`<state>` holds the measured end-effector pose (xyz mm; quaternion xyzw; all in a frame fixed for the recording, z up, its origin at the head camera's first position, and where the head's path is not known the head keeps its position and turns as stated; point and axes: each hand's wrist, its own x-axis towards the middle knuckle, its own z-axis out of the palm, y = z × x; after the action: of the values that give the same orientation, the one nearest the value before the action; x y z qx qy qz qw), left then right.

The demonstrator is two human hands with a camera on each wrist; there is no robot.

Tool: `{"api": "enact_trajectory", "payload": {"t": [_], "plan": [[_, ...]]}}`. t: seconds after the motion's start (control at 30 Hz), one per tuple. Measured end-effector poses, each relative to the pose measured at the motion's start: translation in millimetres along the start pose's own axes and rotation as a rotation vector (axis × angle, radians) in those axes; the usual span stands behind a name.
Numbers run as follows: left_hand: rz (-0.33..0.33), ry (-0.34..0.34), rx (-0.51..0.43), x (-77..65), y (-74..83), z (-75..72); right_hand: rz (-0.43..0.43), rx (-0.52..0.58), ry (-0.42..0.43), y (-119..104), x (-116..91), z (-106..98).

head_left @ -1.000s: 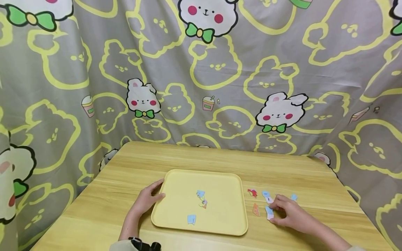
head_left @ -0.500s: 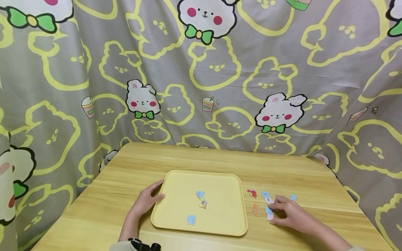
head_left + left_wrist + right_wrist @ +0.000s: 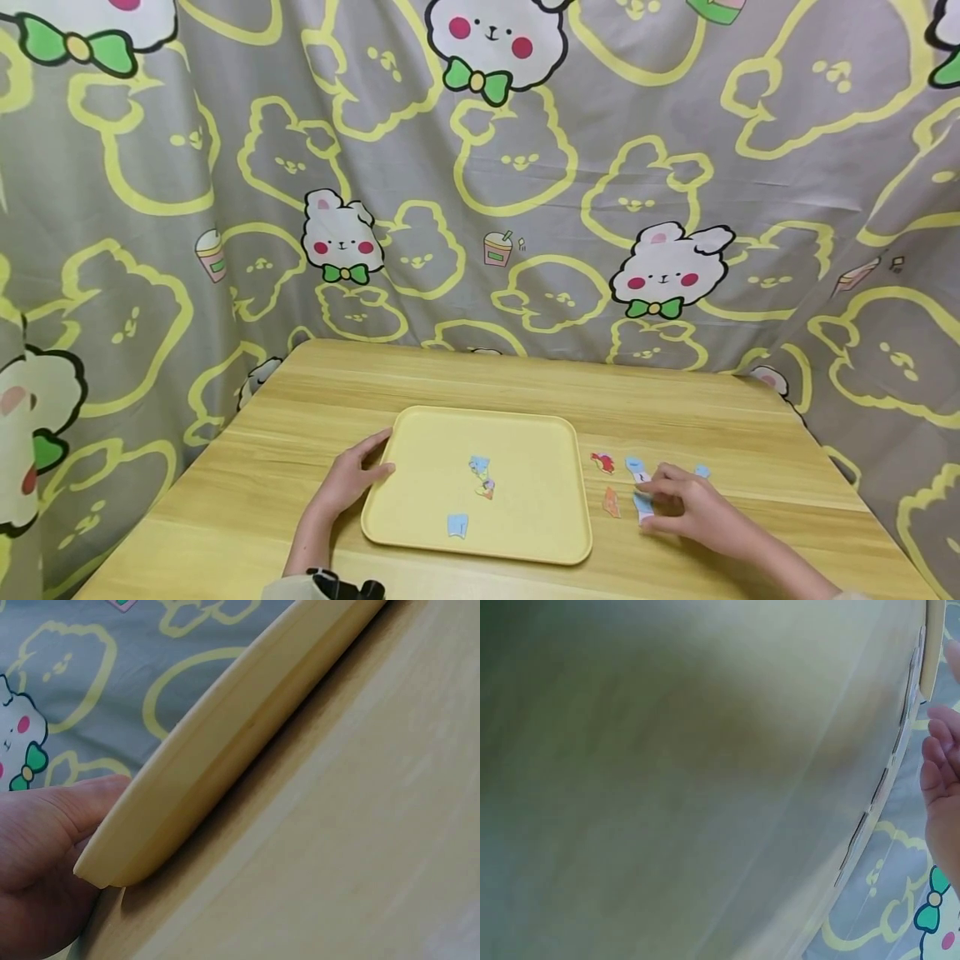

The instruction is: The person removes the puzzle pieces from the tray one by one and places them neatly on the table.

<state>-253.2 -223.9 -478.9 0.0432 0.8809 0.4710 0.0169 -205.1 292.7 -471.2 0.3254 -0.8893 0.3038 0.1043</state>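
A yellow tray (image 3: 536, 475) lies on the table. My left hand (image 3: 351, 473) holds its left rim, the thumb over the edge; the left wrist view shows that hand (image 3: 45, 855) against the tray's side (image 3: 187, 776). Small joined puzzle pieces (image 3: 482, 479) lie mid-tray, with a separate blue piece (image 3: 457, 525) near its front. Right of the tray, my right hand (image 3: 693, 508) hovers with thumb and forefinger apart over a blue-and-white puzzle piece (image 3: 642, 505), partly covering it. Another blue-and-white piece (image 3: 634, 463) lies just behind. The right wrist view shows the fingers (image 3: 934, 780) loosely bent.
A red piece (image 3: 602, 462) and an orange piece (image 3: 611, 502) lie between the tray and my right hand. Beyond that hand lies a light blue piece (image 3: 702, 472). The wooden table (image 3: 360, 375) meets a patterned grey curtain (image 3: 555, 208) at its back and sides.
The right hand's forefinger has shifted slightly away over the piece, now covering part of the piece behind. The left hand, the tray and the pieces on it stay put.
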Motion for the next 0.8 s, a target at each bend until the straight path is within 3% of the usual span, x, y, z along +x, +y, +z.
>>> {"api": "enact_trajectory", "payload": {"t": [0.4,0.8], "plan": [[0.004,0.009,0.006,-0.9,0.0,-0.5,-0.061,0.065,-0.010,-10.1,17.2,8.6],[-0.001,0.017,0.004,-2.5,1.9,-0.7,-0.091,0.012,-0.006,-21.5,41.8,22.5]]}}
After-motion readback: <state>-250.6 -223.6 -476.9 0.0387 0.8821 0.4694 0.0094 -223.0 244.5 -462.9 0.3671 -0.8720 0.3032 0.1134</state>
